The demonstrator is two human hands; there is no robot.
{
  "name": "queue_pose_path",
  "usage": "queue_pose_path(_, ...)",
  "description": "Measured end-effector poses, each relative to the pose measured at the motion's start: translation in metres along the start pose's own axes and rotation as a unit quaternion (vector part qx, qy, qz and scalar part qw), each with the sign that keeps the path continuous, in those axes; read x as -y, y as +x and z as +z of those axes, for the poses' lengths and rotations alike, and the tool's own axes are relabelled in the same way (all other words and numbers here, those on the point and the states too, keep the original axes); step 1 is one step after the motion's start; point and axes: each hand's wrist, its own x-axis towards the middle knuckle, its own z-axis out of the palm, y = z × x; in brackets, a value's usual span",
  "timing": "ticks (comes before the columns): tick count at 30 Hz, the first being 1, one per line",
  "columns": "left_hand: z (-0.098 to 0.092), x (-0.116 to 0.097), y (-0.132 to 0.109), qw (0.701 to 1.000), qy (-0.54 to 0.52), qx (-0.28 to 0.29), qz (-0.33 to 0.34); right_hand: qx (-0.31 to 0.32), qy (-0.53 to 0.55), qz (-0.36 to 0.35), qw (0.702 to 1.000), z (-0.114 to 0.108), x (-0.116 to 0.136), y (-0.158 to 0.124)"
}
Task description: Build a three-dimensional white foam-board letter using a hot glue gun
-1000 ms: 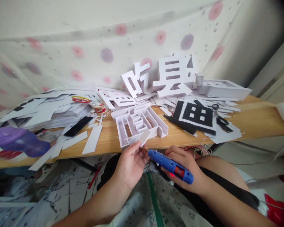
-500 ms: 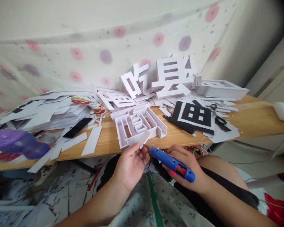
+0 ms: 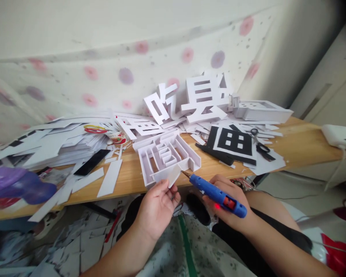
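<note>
Holding one white piece [image 3: 174,176], one glue gun [image 3: 212,191]: two hands [image 3: 159,206].

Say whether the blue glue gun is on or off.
Apparently on: a red light glows on the blue glue gun in the right hand.

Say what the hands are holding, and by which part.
The left hand pinches a white piece by its lower end; the right hand grips a glue gun toward its rear.
</note>
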Motion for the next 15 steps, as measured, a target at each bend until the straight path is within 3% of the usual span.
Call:
queue_pose_path(4,-0.006,0.000,0.001,1.000,0.007,0.010,0.009,-0.038,0.033,0.015,0.999,-0.004,0.004,0.004)
queue_pose_path(10,-0.017,-0.004,0.002,0.970,0.155,0.141,0.125,-0.004,0.190,0.106,0.976,-0.012,0.000,-0.002)
queue_pose_path(15,-0.020,-0.009,0.004,0.949,0.221,0.153,0.164,0.008,0.200,0.131,0.971,-0.015,-0.003,-0.003)
